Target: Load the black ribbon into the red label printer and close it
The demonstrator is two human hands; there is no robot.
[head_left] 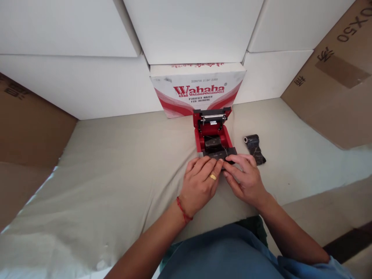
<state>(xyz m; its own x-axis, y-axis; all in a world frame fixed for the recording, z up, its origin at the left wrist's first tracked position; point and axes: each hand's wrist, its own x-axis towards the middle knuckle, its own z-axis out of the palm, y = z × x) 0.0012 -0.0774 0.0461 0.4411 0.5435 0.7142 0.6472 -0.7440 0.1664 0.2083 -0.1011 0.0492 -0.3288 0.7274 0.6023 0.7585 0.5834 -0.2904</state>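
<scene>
We view a small red-and-black roll-fed printer (199,141) on the cloth-covered surface (116,166), before a Wahaha water carton (200,95). Its hinged lid (197,122) stands raised at the back, exposing a metal bar (213,117) on the lid's inner side and a dark patterned roll (213,142) in the bay. A second roll (252,140) lies to the right, apart from the printer, its loose end (258,155) spread on the cloth.

The left hand (200,181) lies palm down, its fingers extended together over the printer's front edge. The right hand (246,179) meets the same edge with fingers bent and the thumb held lower. We cannot tell whether either hand pinches anything there, since the fingertips hide the contact.

We judge the printer's casing to be stiff, smooth plastic, and the whole light enough to slide on the cloth if pushed; we would steady it by its side walls, low down. The lid likely swings freely and is best taken by its outer corners, clear of the bar. The roll material appears thin, flexible and perhaps slick, apt to crease or unwind; we would grasp a roll across its width or by its ends.
</scene>
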